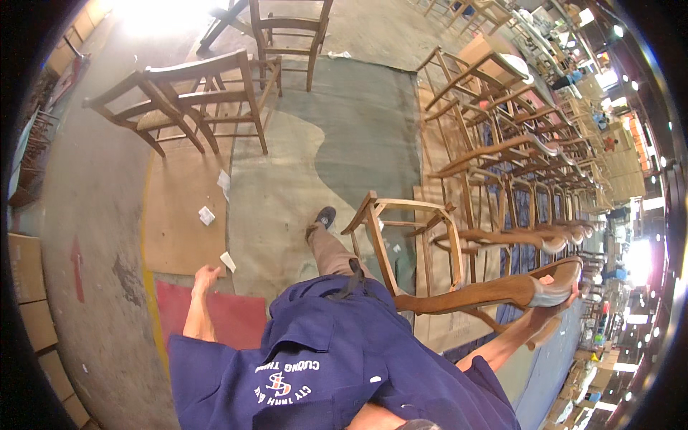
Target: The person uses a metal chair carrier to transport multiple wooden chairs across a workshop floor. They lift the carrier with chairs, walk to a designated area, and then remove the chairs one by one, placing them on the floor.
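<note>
My right hand [556, 295] grips the top end of a brown wooden chair [466, 298], its fingers wrapped around the curved back. A pale, shiny wrap covers part of the wood beside the hand. The chair is tilted at my right side, and its legs and stretchers point away from me. My left hand [206, 276] hangs low on the left with nothing visible in it, fingers loosely bent and a little apart. A white scrap of paper [228, 261] shows just beyond the left hand, over the cardboard on the floor.
Rows of wooden chairs [516, 150] stand along the right. More chairs [208, 97] are at the far left. Cardboard [183, 215], a red mat [222, 315] and a dark green sheet [373, 122] cover parts of the floor. Boxes [36, 322] line the left edge.
</note>
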`<action>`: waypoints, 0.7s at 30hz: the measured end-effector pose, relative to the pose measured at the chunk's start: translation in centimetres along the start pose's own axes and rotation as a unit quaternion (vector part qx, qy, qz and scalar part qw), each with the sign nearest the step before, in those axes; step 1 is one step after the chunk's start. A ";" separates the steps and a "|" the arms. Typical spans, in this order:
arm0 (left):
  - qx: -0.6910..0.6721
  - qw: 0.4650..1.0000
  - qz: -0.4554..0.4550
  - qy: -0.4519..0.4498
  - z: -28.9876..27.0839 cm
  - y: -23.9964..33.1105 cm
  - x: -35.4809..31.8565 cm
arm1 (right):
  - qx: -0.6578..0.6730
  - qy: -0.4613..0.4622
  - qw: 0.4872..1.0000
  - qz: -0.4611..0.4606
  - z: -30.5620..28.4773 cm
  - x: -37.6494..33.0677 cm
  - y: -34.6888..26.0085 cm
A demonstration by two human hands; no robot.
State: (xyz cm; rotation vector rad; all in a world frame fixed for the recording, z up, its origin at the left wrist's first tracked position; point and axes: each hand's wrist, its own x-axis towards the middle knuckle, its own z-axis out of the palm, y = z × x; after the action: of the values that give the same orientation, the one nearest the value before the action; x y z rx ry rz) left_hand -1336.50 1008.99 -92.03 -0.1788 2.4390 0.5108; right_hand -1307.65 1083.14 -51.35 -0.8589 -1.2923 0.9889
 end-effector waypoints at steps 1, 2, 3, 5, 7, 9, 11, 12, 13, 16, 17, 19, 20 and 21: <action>-0.004 0.998 -0.056 -0.031 -0.5 0.8 1.0 | -0.030 -0.017 0.999 -0.039 2.9 0.5 1.5; -0.005 0.993 -0.110 -0.033 -0.8 0.7 1.3 | 0.038 -0.008 0.996 0.083 5.7 1.5 2.7; -0.100 0.983 -0.153 -0.034 -0.7 0.9 1.6 | 0.104 0.026 0.976 0.191 8.2 2.3 4.2; -0.181 0.964 -0.183 -0.064 0.0 0.6 1.4 | 0.087 0.002 0.965 0.246 13.0 4.3 6.9; -0.217 0.945 -0.223 -0.105 1.0 1.1 1.0 | 0.079 -0.012 0.952 0.295 17.4 6.1 9.4; -0.273 0.926 -0.230 -0.125 1.6 3.2 1.3 | 0.089 -0.027 0.937 0.336 21.5 7.9 11.5; -0.244 0.929 -0.240 -0.139 1.2 7.9 3.2 | 0.105 -0.024 0.930 0.352 25.5 9.4 13.1; -0.258 0.940 -0.190 -0.121 0.8 10.4 4.3 | 0.097 -0.025 0.931 0.350 27.5 10.2 13.6; -0.218 0.950 -0.167 -0.151 -0.1 13.4 6.1 | 0.091 -0.019 0.936 0.340 29.5 10.9 14.2; -0.194 0.955 -0.100 -0.200 -2.1 19.4 10.7 | 0.109 0.009 0.917 0.384 35.3 13.4 15.4; -0.191 0.954 -0.134 -0.186 -3.0 21.4 12.9 | 0.098 0.009 0.926 0.364 37.2 14.2 15.9; -0.166 0.941 -0.236 -0.177 -3.6 22.5 16.4 | 0.106 0.009 0.925 0.364 41.1 16.1 17.0; -0.193 0.945 -0.212 -0.158 -3.5 22.2 18.0 | 0.090 0.020 0.933 0.347 43.1 17.0 17.6; -0.218 0.939 -0.211 -0.161 -3.6 22.8 20.2 | 0.090 0.016 0.937 0.337 45.2 18.0 18.3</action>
State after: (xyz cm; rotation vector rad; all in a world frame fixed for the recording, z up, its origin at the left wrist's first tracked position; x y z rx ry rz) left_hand -1360.19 1028.35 -94.57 -0.7262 1.8667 0.8043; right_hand -1354.33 1105.28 -57.39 -1.1996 -0.8599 1.5930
